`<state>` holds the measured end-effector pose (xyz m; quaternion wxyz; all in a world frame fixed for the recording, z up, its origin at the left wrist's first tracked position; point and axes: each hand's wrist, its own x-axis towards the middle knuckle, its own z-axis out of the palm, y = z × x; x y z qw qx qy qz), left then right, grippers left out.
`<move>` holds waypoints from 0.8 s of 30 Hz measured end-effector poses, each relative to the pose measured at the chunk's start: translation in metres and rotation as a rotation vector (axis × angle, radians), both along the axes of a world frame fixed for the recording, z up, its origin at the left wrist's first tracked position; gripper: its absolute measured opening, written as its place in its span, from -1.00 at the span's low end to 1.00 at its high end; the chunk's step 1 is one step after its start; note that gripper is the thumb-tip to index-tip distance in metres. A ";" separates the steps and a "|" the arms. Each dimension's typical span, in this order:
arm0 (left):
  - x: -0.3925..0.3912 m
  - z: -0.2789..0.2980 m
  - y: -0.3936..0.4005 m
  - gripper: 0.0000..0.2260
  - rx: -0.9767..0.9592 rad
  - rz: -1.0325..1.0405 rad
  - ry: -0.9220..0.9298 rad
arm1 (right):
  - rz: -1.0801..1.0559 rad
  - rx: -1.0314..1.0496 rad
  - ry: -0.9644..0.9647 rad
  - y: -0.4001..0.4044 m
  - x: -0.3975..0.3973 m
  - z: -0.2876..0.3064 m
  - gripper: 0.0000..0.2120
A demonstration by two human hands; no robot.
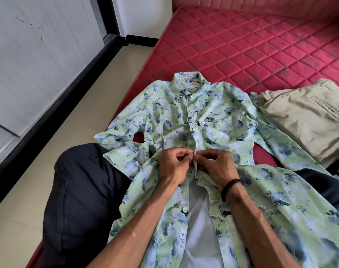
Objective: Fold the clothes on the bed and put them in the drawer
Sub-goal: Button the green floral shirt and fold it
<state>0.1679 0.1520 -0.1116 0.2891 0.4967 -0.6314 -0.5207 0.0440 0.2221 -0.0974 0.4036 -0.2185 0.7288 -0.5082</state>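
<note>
Both hands, left (pixel 173 165) and right (pixel 215 167), pinching shirt (pixel 213 120) placket together, trousers (pixel 308 120) at 2 o'clock, on bed (pixel 242 45)

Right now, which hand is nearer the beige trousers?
Right. The right hand pinches the shirt placket, on the side toward the beige trousers; the left hand sits beyond it.

Shirt (pixel 213 120): small white label (pixel 182 241) on lower front placket, left of opening; reads "FOX", bird-like emblem above; smaller lines beneath illegible | collar label (pixel 192 85): red script logo, not decipherable | strip (pixel 187 76) along inner collar band: red lettering, too small to read | no other text found
</note>
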 end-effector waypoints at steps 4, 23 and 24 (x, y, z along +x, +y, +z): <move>0.002 -0.001 -0.002 -0.90 0.002 -0.017 0.005 | 0.002 -0.006 -0.083 0.000 -0.001 -0.001 -0.90; -0.002 0.001 0.003 -0.84 0.107 0.134 0.028 | 0.067 0.026 0.288 -0.001 0.007 0.004 -0.86; -0.002 0.001 0.004 -0.83 0.104 0.146 0.042 | 0.062 0.022 0.280 -0.001 0.007 0.005 -0.86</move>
